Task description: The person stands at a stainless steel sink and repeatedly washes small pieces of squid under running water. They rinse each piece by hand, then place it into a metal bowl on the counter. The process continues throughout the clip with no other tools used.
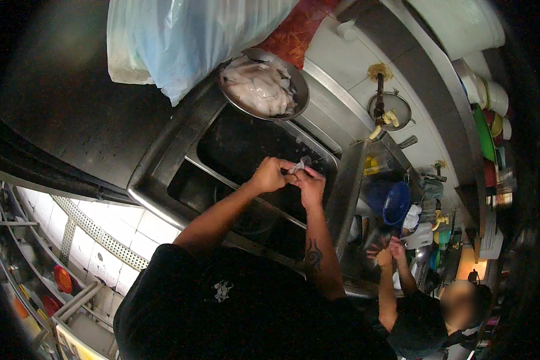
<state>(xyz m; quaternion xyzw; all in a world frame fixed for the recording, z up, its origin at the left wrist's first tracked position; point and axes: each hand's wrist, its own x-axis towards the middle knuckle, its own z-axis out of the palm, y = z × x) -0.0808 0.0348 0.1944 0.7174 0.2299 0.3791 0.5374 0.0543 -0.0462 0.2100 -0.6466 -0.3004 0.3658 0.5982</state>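
Observation:
Over the dark sink basin point(246, 141), my two hands meet. Pinched between their fingertips is a small whitish, translucent scrap point(302, 164), whose kind I cannot make out. My left hand point(269, 175) is closed with its fingers curled and touches the scrap from the left. My right hand point(310, 187) grips it from the right, thumb and fingers together. Beyond the hands, at the sink's far rim, sits a round metal bowl point(302, 90) heaped with pale, slick pieces that look like squid point(261, 85).
A light blue plastic bag point(192, 42) and a red mesh bag point(291, 36) lie behind the bowl. A tap point(378, 108) and a strainer point(402, 111) are on the tiled wall. At right, near a blue bucket point(396, 203), another person's hands point(387, 252) are at work.

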